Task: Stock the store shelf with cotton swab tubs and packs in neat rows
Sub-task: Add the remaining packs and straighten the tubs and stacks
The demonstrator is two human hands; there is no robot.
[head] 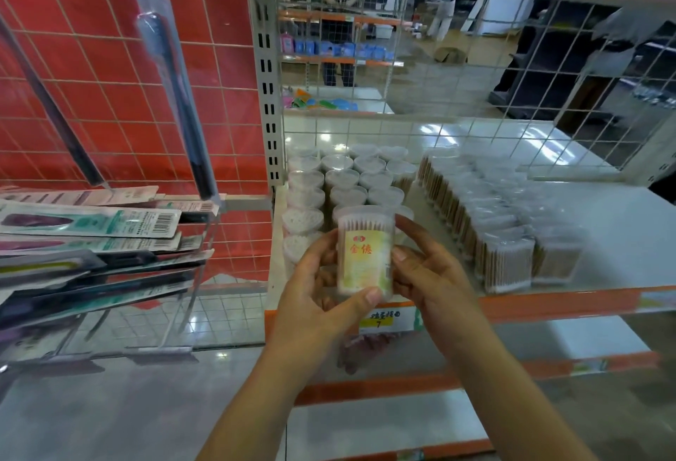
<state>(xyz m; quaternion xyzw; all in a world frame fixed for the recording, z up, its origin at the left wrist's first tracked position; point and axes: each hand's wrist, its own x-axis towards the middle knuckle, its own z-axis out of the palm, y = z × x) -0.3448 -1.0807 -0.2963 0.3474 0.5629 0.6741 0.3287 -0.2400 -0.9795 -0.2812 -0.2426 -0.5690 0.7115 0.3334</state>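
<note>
Rows of tubs and packs fill the shelf's left; your left hand and right hand grip another cotton swab tub at its front edge.

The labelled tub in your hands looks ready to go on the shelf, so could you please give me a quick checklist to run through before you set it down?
1. Grip: left hand and right hand both hold the labelled tub: ok.
2. Tub upright, lid on top: ok.
3. Free slot at the front of the tub rows: cannot tell, the tub and hands hide it.
4. Tubs already on the shelf standing upright in rows: ok.
5. Clear of the swab packs to the right: ok, they sit apart.
6. Label facing the aisle: ok, it faces the camera.
</note>
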